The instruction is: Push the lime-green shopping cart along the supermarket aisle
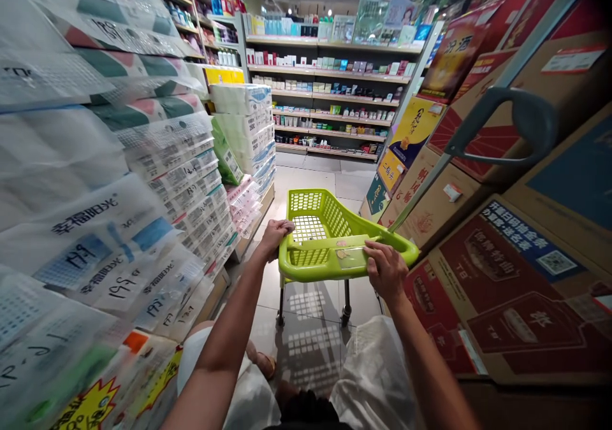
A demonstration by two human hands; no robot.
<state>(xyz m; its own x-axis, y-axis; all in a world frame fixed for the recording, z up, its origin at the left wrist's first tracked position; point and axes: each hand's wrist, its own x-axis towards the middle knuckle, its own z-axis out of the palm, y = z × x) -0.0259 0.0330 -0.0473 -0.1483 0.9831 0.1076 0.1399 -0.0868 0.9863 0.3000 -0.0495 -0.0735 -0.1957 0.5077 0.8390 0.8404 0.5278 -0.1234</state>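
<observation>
A lime-green plastic shopping cart (329,223) on thin dark legs with wheels stands on the tiled floor in front of me, its basket empty. My left hand (276,234) is closed over the near left corner of its rim. My right hand (385,268) grips the near rim on the right side. A long grey pull handle (497,121) rises from the cart's right side up toward the upper right.
Stacked packs of tissue and toilet paper (143,181) wall the aisle's left. Red and brown cardboard cartons (516,271) are piled on the right. Shelves of small bottles and boxes (329,92) cross the far end. Grey floor tiles (313,181) lead ahead.
</observation>
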